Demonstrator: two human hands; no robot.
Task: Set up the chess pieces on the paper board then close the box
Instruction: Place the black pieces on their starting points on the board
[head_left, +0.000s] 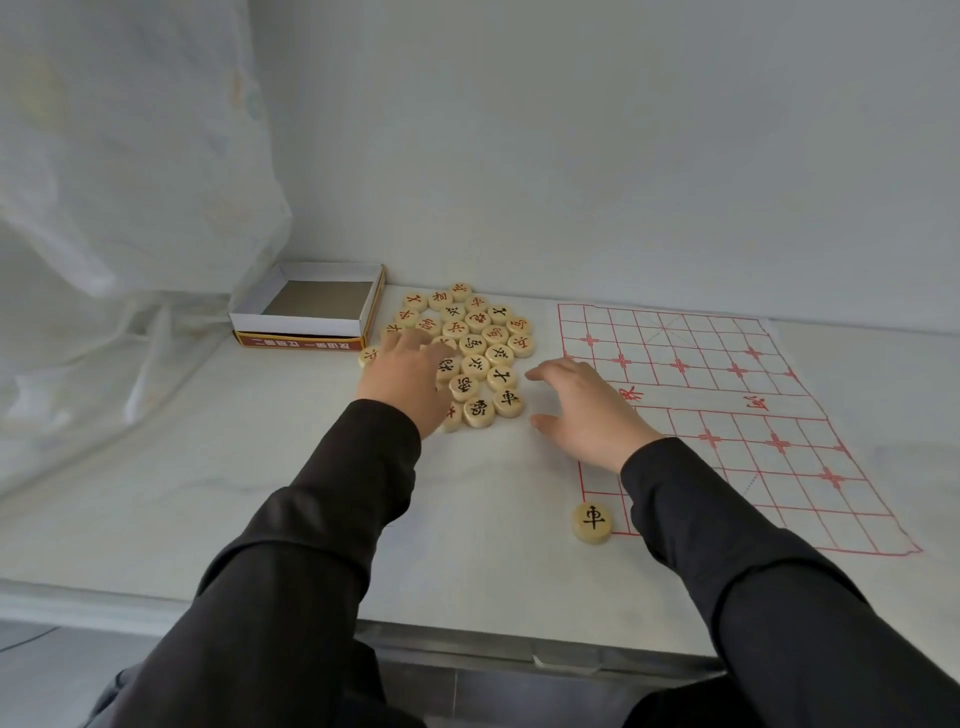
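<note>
While only one chess piece stands on the paper board, at its near left corner, the set-up step is judged to be at its start. That piece bears a black character and sits on the board's edge. All other pieces lie face up in a tight pile on the table, just left of the board, with red and black characters mixed. The box sits open at the pile's far left edge, its tray empty.

Left hand: palm down, fingers spread, resting on the left side of the pile and covering several pieces. Whether a piece is caught beneath the fingers cannot be told.

Right hand: palm down, fingers loosely spread, nothing held. It hovers between the pile and the board's left edge, fingertips just beside the nearest black pieces.

Judgement: the next move calls for lifting one piece out of the pile by its rim, without scattering its neighbours, and carrying it right to its grid point. The thin, creased paper may shift if a hand drags across it. Box closure is not yet done.
</note>
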